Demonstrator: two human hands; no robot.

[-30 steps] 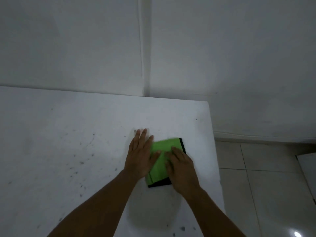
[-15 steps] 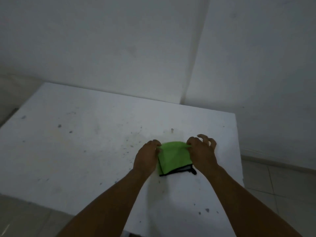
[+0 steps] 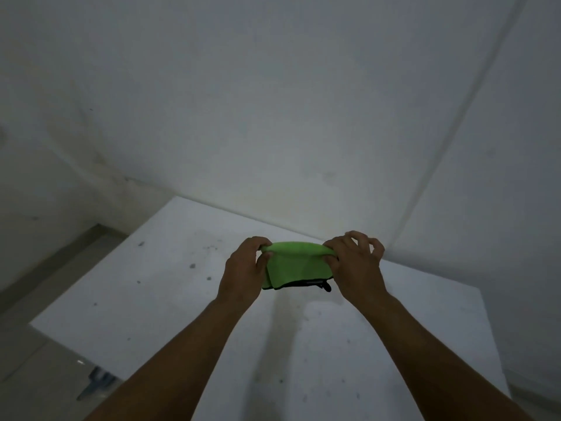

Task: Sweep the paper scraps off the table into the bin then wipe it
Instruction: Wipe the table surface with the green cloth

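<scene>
The left hand (image 3: 243,268) and right hand (image 3: 353,262) each pinched an upper corner of the folded green microfibre cloth (image 3: 294,265), raised above the speckled white table (image 3: 151,299), probably to refold it for wiping

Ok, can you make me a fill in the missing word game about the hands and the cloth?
1. The cloth is mostly the colour ____.
2. The left hand and the right hand each pinch one ____ corner of the cloth.
3. Below the cloth is a white ____ with dark specks.
4. The cloth's lower edge has a ____ trim.

Missing words: green; top; table; black
</scene>
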